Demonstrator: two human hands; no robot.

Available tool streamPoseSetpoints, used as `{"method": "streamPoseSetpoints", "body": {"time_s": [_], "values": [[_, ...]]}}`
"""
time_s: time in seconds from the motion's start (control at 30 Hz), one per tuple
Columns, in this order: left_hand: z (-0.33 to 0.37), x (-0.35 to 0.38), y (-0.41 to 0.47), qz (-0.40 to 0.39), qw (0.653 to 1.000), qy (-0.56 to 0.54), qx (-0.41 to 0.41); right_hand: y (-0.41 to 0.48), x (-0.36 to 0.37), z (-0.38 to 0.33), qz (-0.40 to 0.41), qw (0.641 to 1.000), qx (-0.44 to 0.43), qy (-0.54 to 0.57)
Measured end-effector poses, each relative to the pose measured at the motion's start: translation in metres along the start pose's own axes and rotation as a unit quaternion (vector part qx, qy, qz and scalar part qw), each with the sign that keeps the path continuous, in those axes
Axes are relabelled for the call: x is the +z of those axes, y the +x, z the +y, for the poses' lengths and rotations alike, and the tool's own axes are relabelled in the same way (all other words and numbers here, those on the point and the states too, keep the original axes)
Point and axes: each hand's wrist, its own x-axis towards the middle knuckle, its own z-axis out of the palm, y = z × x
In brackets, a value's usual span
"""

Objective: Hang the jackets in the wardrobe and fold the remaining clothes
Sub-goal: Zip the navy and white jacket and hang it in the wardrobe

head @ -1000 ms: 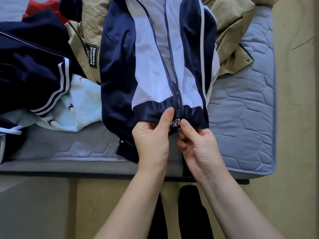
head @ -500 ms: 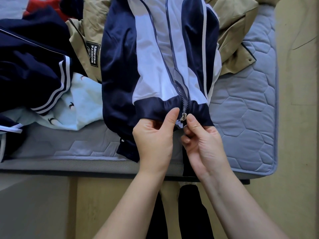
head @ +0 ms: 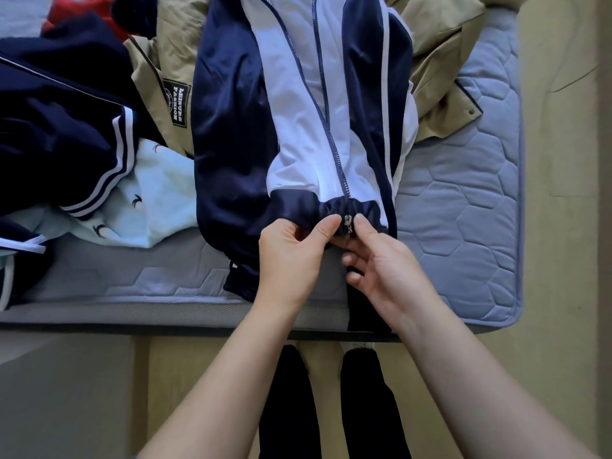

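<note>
A navy and white track jacket (head: pixel 298 111) lies front-up on the bed, its hem toward me and its zip mostly undone. My left hand (head: pixel 291 256) pinches the gathered navy hem left of the zip. My right hand (head: pixel 381 263) pinches the hem on the right, thumb beside the metal zip slider (head: pixel 348 223) at the bottom. Under the jacket spreads a tan jacket (head: pixel 443 61) with a black label. To the left lie a navy garment with white stripes (head: pixel 66 127), a pale blue garment (head: pixel 159 200) and a bit of red cloth (head: pixel 76 8).
The clothes lie on a grey-blue quilted mattress (head: pixel 463 210) whose front edge runs across the middle of the view. Beige floor (head: pixel 563 226) lies to the right and below. My dark-clad legs (head: pixel 331 402) stand against the bed edge.
Both hands shifted a little right and up along the hem. The hem is now bunched tighter around the zip slider, and the zip's two sides meet at the bottom.
</note>
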Motion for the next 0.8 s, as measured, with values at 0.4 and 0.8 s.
{"method": "streamPoseSetpoints", "body": {"time_s": [0.4, 0.8], "values": [[-0.007, -0.023, -0.013, -0.004, 0.993, 0.109, 0.036, -0.014, 0.013, -0.030, -0.018, 1.000, 0.003, -0.004], [-0.007, -0.065, -0.014, 0.003, 0.965, 0.245, -0.096, -0.022, 0.036, -0.060, -0.009, 0.998, -0.027, -0.058]]}}
